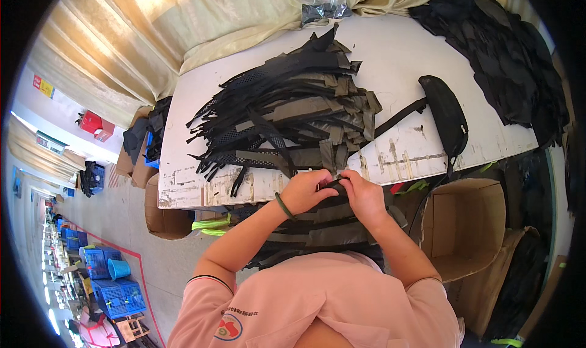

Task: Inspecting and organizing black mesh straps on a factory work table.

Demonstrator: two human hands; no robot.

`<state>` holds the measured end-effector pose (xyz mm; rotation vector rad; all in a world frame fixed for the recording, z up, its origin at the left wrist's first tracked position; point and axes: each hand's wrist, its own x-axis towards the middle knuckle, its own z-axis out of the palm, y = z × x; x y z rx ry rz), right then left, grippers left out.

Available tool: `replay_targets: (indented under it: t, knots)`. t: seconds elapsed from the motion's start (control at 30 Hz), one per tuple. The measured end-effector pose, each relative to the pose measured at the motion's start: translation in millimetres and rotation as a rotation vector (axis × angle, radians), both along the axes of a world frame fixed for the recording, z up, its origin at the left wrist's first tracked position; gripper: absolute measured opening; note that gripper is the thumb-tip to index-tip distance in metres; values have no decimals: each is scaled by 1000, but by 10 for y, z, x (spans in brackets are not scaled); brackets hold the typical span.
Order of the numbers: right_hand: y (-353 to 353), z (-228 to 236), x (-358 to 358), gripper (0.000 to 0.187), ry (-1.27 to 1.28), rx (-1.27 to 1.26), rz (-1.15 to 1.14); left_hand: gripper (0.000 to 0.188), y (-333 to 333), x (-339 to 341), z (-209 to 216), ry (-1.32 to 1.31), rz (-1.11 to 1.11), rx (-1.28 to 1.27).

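At the table's front edge, my left hand (pixel 305 192) and my right hand (pixel 362 197) are close together. Both are closed on a black fabric strip (pixel 333 185), pinched between thumbs and fingers; part of it is hidden by them. Just beyond my hands a heap of black and dark grey fabric strips (pixel 305 111), some with mesh, lies on the white table (pixel 390 49). More dark strips (pixel 336 235) hang or lie below the edge, before my body. To the right of the heap rests a black zipped waist pouch (pixel 444 117) with a strap running toward the heap.
Dark fabric pieces (pixel 500 55) are piled over the table's right end. An open cardboard box (pixel 467 223) stands below at the right, another box (pixel 163 208) at the left. A curtain (pixel 134 37) hangs behind. Blue crates (pixel 117 296) stand on the floor far left.
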<state>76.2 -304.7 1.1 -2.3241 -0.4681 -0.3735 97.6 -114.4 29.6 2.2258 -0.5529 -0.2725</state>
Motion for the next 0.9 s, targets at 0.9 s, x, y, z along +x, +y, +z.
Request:
replay_targets:
  t: [0.9]
  knots:
    - [-387,-26,-4,22,1183,1061,527,12,-15,-99,63,-13,-9,-356]
